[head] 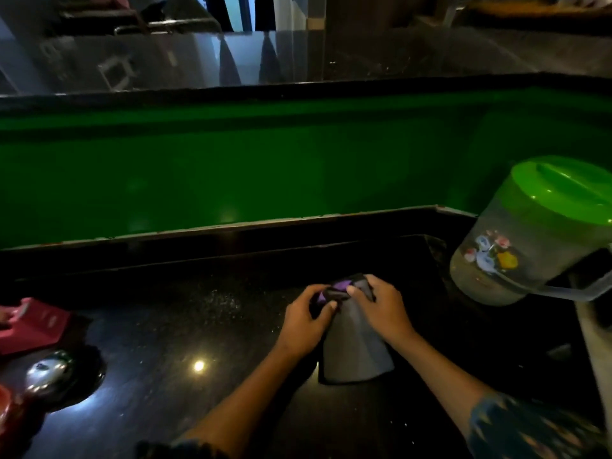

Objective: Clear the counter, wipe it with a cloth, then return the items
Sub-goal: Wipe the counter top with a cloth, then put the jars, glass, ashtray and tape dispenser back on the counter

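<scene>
Head view shows both hands at the top of a grey kettle (356, 342) standing on the black counter (165, 326): the left hand (303, 321) pinches its dark lid (purple patch showing), and the right hand (381, 308) curls over the lid's other side. A clear jug with a green lid (530, 233) stands well to the right; a red packet (33, 326) and a steel vessel (49, 369) lie far left.

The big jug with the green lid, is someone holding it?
No, both hands grip the grey cloth; the jug stands untouched.
</scene>
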